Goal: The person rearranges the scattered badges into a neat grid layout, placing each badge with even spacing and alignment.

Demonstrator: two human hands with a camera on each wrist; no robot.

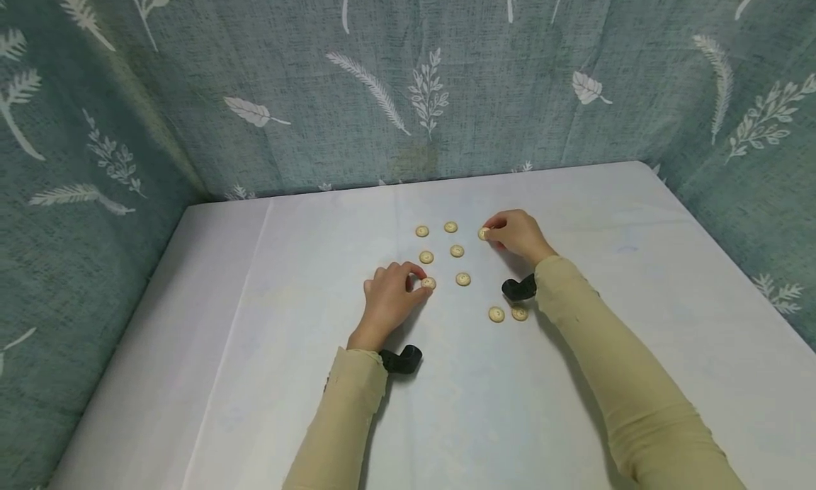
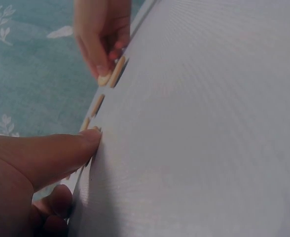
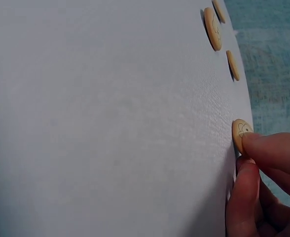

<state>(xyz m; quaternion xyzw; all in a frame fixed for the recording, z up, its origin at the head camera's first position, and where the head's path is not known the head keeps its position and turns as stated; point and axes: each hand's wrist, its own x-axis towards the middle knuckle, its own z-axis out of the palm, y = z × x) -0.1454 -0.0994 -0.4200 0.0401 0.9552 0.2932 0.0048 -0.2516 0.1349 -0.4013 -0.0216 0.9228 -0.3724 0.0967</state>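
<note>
Small round wooden discs with dark line drawings on them lie on a white tabletop. My left hand pinches one wooden disc between thumb and forefinger, at the near end of the left column. In the left wrist view, the left thumb largely covers that disc. Farther back and to the right, my right hand pinches another disc by its edge. The right wrist view shows this disc between thumb and finger, close to the table surface; whether it touches the table I cannot tell.
Between the hands lie several more discs in loose rows, among them a middle disc and a nearer one. Two discs lie close together beside the right forearm. Behind the white table hangs a green leaf-patterned cloth.
</note>
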